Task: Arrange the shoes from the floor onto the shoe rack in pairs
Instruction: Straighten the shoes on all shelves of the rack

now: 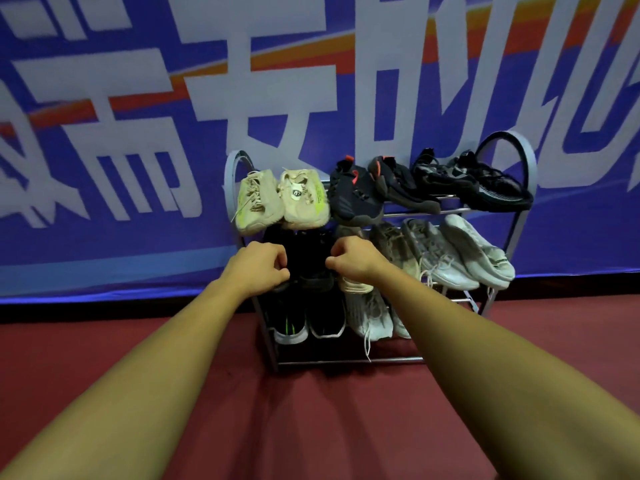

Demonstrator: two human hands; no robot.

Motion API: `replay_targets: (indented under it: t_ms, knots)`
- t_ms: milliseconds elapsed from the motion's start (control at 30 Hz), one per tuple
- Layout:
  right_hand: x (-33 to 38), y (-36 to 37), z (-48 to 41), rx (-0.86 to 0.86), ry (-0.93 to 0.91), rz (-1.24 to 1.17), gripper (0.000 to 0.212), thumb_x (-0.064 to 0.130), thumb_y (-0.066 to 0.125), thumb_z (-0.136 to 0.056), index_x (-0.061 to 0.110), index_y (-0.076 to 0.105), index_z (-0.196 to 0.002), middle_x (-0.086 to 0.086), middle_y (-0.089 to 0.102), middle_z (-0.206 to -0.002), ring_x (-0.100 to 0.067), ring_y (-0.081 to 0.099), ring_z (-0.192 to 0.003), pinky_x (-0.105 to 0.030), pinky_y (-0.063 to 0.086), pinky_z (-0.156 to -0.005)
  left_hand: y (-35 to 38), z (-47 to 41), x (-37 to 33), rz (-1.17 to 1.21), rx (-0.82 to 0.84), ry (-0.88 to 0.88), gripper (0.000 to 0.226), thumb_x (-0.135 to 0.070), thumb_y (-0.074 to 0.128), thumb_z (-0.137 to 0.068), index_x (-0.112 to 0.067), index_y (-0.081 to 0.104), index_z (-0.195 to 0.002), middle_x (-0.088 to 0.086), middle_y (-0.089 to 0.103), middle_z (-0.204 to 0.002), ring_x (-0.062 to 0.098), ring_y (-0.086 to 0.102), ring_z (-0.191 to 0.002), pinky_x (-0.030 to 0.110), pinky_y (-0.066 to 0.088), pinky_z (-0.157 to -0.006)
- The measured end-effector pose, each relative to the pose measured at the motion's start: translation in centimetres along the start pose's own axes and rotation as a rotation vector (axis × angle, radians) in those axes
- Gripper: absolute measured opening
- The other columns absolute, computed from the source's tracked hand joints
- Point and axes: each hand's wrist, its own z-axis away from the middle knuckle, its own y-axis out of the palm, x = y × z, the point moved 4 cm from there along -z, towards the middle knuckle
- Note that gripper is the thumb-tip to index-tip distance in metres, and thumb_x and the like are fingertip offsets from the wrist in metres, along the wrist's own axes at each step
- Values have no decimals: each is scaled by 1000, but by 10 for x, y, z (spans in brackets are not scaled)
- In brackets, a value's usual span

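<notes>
A: What do the hands hold?

B: Both grasp the black pair (pixel 308 258). The left hand (pixel 258 268) has its fingers curled over the near end of the left shoe. The right hand (pixel 353 259) is curled too, thumb and fingers closing on the right shoe's near edge. The fingertips are lost against the dark fabric.

A: Where does that pair sit?

B: On the middle shelf of the rack (pixel 526 157), at its left end, the 2 shoes side by side.

A: And next to it?

B: On the same shelf, just right of the right hand, are grey shoes (pixel 391 247), partly hidden by that hand. A white pair (pixel 460 251) lies at the right end.

A: Above?

B: The top shelf carries 3 pairs. A beige pair (pixel 280 199) is directly over the hands, a black-red pair (pixel 367 192) sits in the middle, and a mesh pair (pixel 478 181) is on the right.

A: Below?

B: The bottom shelf has 2 pairs. A green-striped pair (pixel 304 323) is under the left hand, and a pale pair (pixel 367 317) sits just beside it, under the right wrist.

A: Around the rack?

B: It stands on a red floor (pixel 311 427) against a blue banner (pixel 138 133) with large white characters. Both bare forearms reach in from the bottom corners.
</notes>
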Motion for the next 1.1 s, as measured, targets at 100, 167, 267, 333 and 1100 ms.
replay_targets:
  t_ms: [100, 167, 267, 333, 1100]
  knots:
    - [5, 15, -9, 44, -15, 53, 25, 33, 63, -87, 13, 66, -101, -10, 67, -99, -31, 63, -97, -34, 50, -77, 10, -2, 23, -14, 26, -50, 23, -39, 65, -78, -29, 66, -99, -9, 69, -91, 19, 66, -89, 42, 57, -81]
    - [9, 26, -15, 61, -19, 84, 31, 34, 64, -86, 13, 64, -109, -11, 68, -108, -31, 64, -100, -36, 52, -81, 18, -7, 32, -28, 41, -58, 28, -39, 64, -78, -26, 65, -103, -5, 69, -96, 22, 65, -91, 42, 56, -81]
    - [13, 38, -23, 67, -34, 146, 37, 34, 64, -85, 13, 62, -115, -13, 66, -115, -33, 63, -105, -36, 51, -79, 30, -16, 34, -43, 48, -27, 37, -40, 64, -78, -22, 63, -111, 1, 68, -106, 25, 64, -98, 41, 55, -82]
    - [13, 44, -28, 56, -42, 186, 42, 35, 66, -83, 14, 60, -120, -14, 64, -121, -33, 62, -109, -37, 52, -83, 40, -22, 32, -38, 47, 3, 46, -41, 66, -78, -20, 61, -118, 4, 65, -118, 27, 62, -106, 41, 53, -87]
    - [19, 59, -20, -57, -269, 412, 38, 20, 65, -81, 15, 52, -117, -12, 50, -114, -33, 46, -116, -37, 41, -70, 63, -46, 25, 96, 116, -19, 39, -20, 56, -86, -11, 59, -124, 15, 63, -120, 33, 61, -106, 39, 53, -88]
